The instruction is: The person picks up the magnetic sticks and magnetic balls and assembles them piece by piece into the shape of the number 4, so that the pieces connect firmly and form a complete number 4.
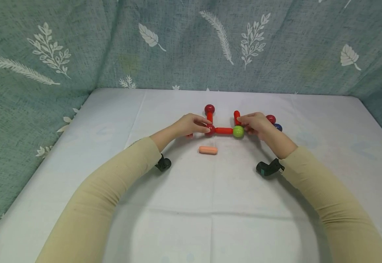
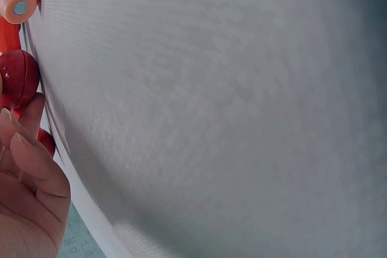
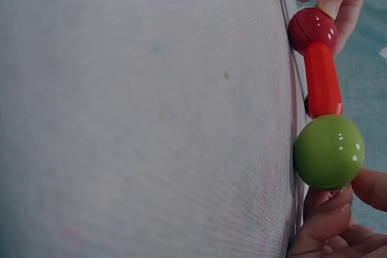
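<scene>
A dark red ball (image 1: 210, 129), a red rod (image 1: 224, 130) and a green ball (image 1: 238, 132) stand joined in a row. From the dark red ball another red rod (image 1: 209, 117) runs toward the back, capped by a second dark red ball (image 1: 209, 109). My left hand (image 1: 192, 125) holds the near dark red ball between thumb and fingers, the thumb showing on it in the right wrist view. With its fingertips, my right hand (image 1: 255, 123) pinches a further red rod (image 1: 237, 117) right at the back of the green ball (image 3: 329, 152).
An orange ridged rod (image 1: 208, 150) lies in front of the row; its end shows a pale blue disc. Part of a red piece (image 1: 189, 135) peeks out under the left hand. Past the right hand sit a red ball (image 1: 271, 118) and a blue ball (image 1: 278, 127).
</scene>
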Demonstrator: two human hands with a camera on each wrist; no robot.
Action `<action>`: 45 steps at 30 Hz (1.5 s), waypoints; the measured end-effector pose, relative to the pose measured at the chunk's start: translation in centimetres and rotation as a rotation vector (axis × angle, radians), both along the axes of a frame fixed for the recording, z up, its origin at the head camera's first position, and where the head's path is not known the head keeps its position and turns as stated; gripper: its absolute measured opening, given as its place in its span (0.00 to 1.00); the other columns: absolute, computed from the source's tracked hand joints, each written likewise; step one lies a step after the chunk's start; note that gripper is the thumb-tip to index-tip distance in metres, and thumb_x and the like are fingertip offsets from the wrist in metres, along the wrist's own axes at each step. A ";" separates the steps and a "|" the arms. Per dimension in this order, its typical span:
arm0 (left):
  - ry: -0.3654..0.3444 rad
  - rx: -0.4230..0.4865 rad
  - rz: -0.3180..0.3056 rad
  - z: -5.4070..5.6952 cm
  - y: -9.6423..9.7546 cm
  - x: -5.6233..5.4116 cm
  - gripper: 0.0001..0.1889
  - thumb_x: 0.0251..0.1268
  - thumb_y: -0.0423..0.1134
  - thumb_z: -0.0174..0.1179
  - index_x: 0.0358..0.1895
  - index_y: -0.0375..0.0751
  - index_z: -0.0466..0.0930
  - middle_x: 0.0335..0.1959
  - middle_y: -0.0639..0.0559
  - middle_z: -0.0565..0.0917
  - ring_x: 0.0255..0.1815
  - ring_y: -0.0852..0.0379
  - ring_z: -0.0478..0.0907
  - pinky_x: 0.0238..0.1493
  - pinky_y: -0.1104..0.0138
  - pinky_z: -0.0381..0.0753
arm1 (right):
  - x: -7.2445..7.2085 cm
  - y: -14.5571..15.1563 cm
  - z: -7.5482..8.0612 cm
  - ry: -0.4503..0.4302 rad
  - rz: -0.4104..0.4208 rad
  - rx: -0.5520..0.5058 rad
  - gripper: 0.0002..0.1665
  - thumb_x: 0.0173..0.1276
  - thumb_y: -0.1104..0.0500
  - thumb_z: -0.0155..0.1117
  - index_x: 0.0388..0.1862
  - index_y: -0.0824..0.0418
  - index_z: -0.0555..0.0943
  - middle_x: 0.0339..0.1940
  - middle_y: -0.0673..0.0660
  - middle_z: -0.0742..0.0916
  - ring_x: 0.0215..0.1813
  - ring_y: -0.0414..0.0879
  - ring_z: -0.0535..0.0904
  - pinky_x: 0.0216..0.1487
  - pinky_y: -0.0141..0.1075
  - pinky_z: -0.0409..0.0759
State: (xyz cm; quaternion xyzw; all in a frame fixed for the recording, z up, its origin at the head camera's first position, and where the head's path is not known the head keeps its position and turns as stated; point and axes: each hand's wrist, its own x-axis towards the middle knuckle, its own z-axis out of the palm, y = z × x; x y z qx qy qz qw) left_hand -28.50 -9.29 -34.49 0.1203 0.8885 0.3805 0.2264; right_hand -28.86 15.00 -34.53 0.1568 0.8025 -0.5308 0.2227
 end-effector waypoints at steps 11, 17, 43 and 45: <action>-0.005 -0.001 0.009 0.0 0.0 0.1 0.19 0.57 0.47 0.62 0.54 0.55 0.78 0.46 0.53 0.78 0.12 0.58 0.56 0.17 0.71 0.62 | -0.1 -0.1 -0.1 -0.007 0.020 0.028 0.30 0.67 0.50 0.55 0.63 0.64 0.67 0.43 0.54 0.72 0.36 0.43 0.68 0.35 0.29 0.69; -0.012 -0.006 0.008 -0.1 0.1 0.0 0.19 0.58 0.47 0.62 0.55 0.55 0.77 0.45 0.52 0.78 0.11 0.58 0.57 0.17 0.71 0.63 | -0.2 -0.1 -0.1 -0.010 0.023 0.040 0.29 0.67 0.50 0.55 0.63 0.64 0.67 0.43 0.54 0.72 0.36 0.43 0.68 0.35 0.29 0.69; 0.024 -0.037 -0.008 -0.3 0.6 -0.2 0.19 0.59 0.47 0.61 0.55 0.54 0.77 0.53 0.52 0.76 0.51 0.56 0.68 0.49 0.65 0.71 | -0.2 0.0 -0.2 -0.008 0.055 0.024 0.28 0.67 0.50 0.56 0.60 0.65 0.69 0.36 0.53 0.73 0.30 0.41 0.69 0.29 0.26 0.71; 0.024 -0.041 -0.007 -0.2 0.6 -0.2 0.19 0.59 0.47 0.61 0.55 0.54 0.77 0.53 0.52 0.77 0.51 0.56 0.68 0.49 0.65 0.71 | -0.2 0.1 -0.2 -0.012 0.060 0.023 0.27 0.67 0.50 0.56 0.59 0.65 0.69 0.35 0.53 0.73 0.30 0.41 0.69 0.29 0.26 0.71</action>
